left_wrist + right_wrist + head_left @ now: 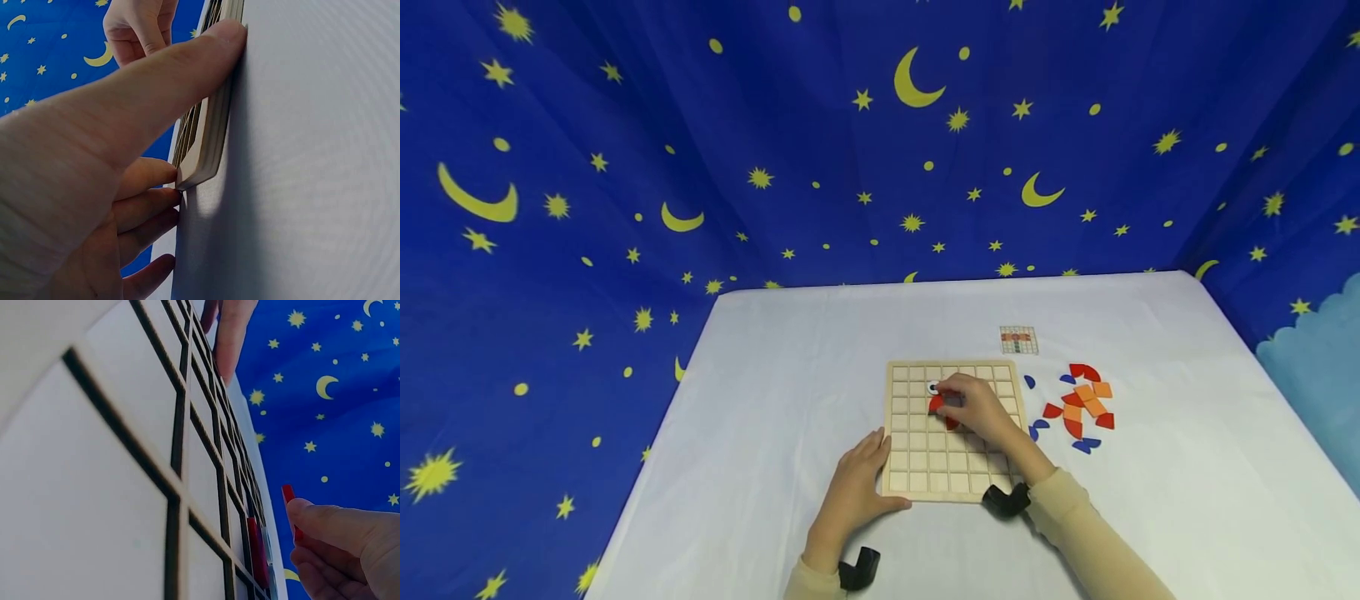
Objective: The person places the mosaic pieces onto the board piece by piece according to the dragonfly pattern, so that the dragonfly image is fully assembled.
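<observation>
A square wooden grid board [919, 482] lies on the table. My left hand [853, 483] rests at its front left corner, thumb along the front edge and fingers against the left side. My right hand [977, 410] is over the board's upper middle. Between thumb and fingertips it pinches a thin red piece [291, 514], held above the grid in the right wrist view. Another red piece [952, 423] sits in the grid, partly covered by the right hand. Just beyond the fingertips is a white piece with a black dot [933, 387].
Right of the board lie several loose red, orange [1096, 407] and blue pieces [1028, 382]. A small printed pattern card [1018, 340] is behind the board. White cloth covers the table [760, 400], and a blue star-patterned curtain [820, 150] stands behind it.
</observation>
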Demonstrator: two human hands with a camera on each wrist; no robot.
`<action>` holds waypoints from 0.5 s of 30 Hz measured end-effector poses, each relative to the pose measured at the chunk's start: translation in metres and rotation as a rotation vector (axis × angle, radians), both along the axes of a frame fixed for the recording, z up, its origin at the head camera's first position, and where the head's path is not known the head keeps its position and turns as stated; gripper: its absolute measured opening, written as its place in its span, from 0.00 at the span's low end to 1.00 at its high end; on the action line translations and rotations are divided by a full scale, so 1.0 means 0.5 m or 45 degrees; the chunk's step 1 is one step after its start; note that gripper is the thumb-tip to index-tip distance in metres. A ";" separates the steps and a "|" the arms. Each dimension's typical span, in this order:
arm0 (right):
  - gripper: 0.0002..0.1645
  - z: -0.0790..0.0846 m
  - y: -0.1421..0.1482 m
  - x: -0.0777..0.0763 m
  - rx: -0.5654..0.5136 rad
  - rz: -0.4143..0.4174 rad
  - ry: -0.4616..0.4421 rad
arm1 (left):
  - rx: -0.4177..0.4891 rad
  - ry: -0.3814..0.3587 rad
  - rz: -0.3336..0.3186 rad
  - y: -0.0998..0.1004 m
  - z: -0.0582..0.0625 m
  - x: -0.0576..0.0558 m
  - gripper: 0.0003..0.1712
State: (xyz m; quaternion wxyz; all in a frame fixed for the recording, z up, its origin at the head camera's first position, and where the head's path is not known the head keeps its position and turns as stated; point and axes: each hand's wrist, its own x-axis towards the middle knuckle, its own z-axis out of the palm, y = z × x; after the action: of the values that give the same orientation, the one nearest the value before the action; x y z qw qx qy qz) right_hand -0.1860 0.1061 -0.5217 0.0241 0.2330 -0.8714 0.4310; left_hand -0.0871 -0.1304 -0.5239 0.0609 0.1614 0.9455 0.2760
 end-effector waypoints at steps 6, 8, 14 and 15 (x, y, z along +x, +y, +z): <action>0.18 -0.005 -0.002 0.004 0.016 -0.005 0.013 | 0.004 0.001 -0.001 -0.001 -0.002 0.002 0.57; 0.18 -0.007 -0.002 0.004 0.032 -0.004 0.021 | 0.005 0.001 0.000 -0.001 -0.003 0.001 0.57; 0.18 -0.007 0.001 0.003 0.047 -0.005 0.031 | 0.007 0.000 -0.001 -0.001 -0.005 0.001 0.58; 0.18 -0.007 0.001 0.003 0.047 -0.004 0.032 | 0.011 -0.002 -0.001 0.000 -0.005 0.001 0.58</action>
State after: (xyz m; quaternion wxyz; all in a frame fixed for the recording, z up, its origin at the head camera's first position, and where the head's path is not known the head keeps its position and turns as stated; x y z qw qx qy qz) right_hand -0.1845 0.1067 -0.5254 0.0314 0.2372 -0.8792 0.4120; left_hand -0.0867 -0.1306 -0.5266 0.0609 0.1618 0.9443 0.2801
